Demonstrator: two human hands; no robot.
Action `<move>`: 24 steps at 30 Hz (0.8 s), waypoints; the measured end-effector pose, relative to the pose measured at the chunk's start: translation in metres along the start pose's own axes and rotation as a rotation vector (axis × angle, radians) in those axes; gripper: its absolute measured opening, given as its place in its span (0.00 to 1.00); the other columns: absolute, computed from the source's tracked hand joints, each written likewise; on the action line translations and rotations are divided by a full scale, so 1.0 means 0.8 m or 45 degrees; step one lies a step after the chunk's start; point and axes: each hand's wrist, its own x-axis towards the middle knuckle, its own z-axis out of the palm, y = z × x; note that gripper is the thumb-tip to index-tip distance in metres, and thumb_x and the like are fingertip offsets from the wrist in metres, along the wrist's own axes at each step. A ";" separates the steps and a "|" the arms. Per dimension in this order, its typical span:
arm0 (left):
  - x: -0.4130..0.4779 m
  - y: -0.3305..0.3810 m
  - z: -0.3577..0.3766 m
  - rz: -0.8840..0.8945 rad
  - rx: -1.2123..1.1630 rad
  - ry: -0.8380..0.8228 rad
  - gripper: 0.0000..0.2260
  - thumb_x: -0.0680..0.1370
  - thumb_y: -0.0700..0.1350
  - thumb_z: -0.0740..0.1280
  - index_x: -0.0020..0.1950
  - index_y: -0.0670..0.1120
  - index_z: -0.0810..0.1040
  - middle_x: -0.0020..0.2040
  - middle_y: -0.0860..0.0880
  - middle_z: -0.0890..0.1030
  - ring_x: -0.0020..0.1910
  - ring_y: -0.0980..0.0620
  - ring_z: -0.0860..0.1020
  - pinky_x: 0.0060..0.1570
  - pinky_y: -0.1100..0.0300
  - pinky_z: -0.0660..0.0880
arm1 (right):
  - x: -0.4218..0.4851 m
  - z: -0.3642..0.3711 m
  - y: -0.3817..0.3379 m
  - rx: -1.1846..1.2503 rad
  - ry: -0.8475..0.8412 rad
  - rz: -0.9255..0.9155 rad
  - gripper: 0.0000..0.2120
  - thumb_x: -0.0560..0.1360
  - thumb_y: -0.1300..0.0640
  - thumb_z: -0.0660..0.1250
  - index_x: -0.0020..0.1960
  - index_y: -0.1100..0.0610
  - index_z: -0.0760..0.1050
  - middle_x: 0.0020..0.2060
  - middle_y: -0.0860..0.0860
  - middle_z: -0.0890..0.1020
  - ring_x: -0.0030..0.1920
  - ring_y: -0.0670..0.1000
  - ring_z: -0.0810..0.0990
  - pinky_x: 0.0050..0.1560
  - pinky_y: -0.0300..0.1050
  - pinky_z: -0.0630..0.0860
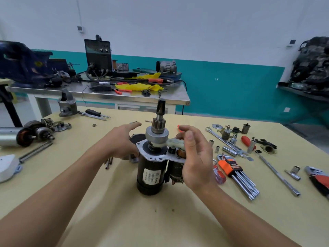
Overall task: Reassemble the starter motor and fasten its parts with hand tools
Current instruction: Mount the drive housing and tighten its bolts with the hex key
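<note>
A black starter motor (151, 173) stands upright on the tan table (160, 220), its pinion gear and shaft (159, 120) pointing up. A pale plastic shift fork (175, 142) lies across its grey mounting plate, beside the drive clutch. My right hand (195, 157) pinches the fork's outer end with thumb and fingers, just above the solenoid (176, 170). My left hand (121, 141) hovers at the motor's left side with straight fingers, close to the plate. The grey nose housing (66, 106) sits apart at the far left.
An orange-holdered hex key set (236, 173), sockets, a long wrench (226, 141) and screwdrivers lie to the right. Another armature and drive parts (33, 132) lie at the left with long bolts (35, 152). A steel bench with a welder (98, 56) stands behind.
</note>
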 end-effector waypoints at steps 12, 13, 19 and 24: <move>0.002 0.032 -0.063 0.494 -1.624 0.254 0.15 0.71 0.40 0.72 0.57 0.44 0.76 0.49 0.46 0.83 0.48 0.48 0.84 0.48 0.55 0.82 | -0.003 0.002 0.008 0.050 0.044 -0.024 0.23 0.76 0.40 0.61 0.64 0.53 0.74 0.49 0.55 0.80 0.47 0.39 0.79 0.49 0.30 0.73; 0.005 0.036 -0.069 0.566 -1.669 0.232 0.12 0.73 0.42 0.70 0.56 0.43 0.74 0.49 0.47 0.82 0.49 0.48 0.83 0.52 0.52 0.81 | -0.003 0.002 0.009 0.045 0.049 -0.023 0.23 0.76 0.40 0.61 0.64 0.52 0.74 0.49 0.54 0.80 0.48 0.40 0.79 0.49 0.31 0.74; 0.005 0.081 -0.149 0.943 -1.043 0.099 0.23 0.70 0.52 0.75 0.60 0.44 0.73 0.54 0.46 0.83 0.56 0.45 0.81 0.57 0.45 0.79 | -0.002 0.002 0.010 0.015 0.056 -0.003 0.22 0.75 0.38 0.60 0.65 0.48 0.73 0.49 0.49 0.80 0.53 0.43 0.79 0.53 0.31 0.72; -0.050 0.174 -0.170 0.988 0.172 -0.110 0.30 0.58 0.70 0.77 0.55 0.60 0.77 0.51 0.56 0.84 0.48 0.58 0.84 0.43 0.63 0.82 | 0.001 0.004 0.008 0.001 0.062 -0.012 0.24 0.77 0.38 0.56 0.67 0.49 0.71 0.48 0.49 0.80 0.53 0.40 0.78 0.53 0.28 0.70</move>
